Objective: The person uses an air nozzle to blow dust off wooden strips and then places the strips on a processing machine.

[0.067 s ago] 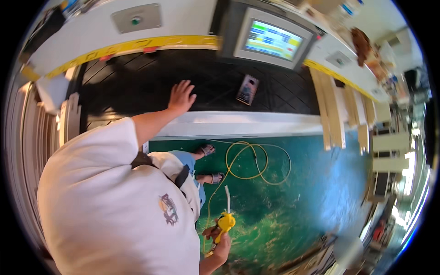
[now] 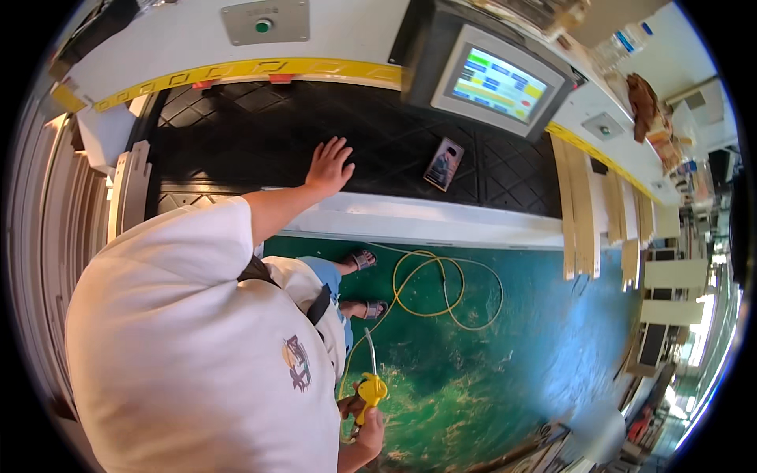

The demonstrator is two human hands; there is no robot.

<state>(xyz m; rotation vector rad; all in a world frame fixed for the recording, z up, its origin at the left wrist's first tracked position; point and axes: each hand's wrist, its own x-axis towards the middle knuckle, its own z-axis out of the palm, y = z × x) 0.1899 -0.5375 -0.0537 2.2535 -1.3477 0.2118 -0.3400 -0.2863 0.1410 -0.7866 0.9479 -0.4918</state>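
Observation:
My left hand is over the black ribbed bed, palm down with its fingers spread and nothing in it. Whether it rests on the surface, I cannot tell. My right hand, low in the picture, is wrapped round the handle of a yellow air blow gun. Its bent silver nozzle points up in the picture, over the green floor. A patterned phone or phone case lies on the bed to the right of my left hand.
A thin yellow hose lies looped on the green floor beside my sandalled feet. A lit control screen overhangs the bed, near a green button. Pale boards jut out at the right. A plastic bottle stands behind them.
The whole view has shifted slightly, so the bed and screen sit further right and lower. My right hand and the blow gun have come a little closer to my body. My left hand stays spread.

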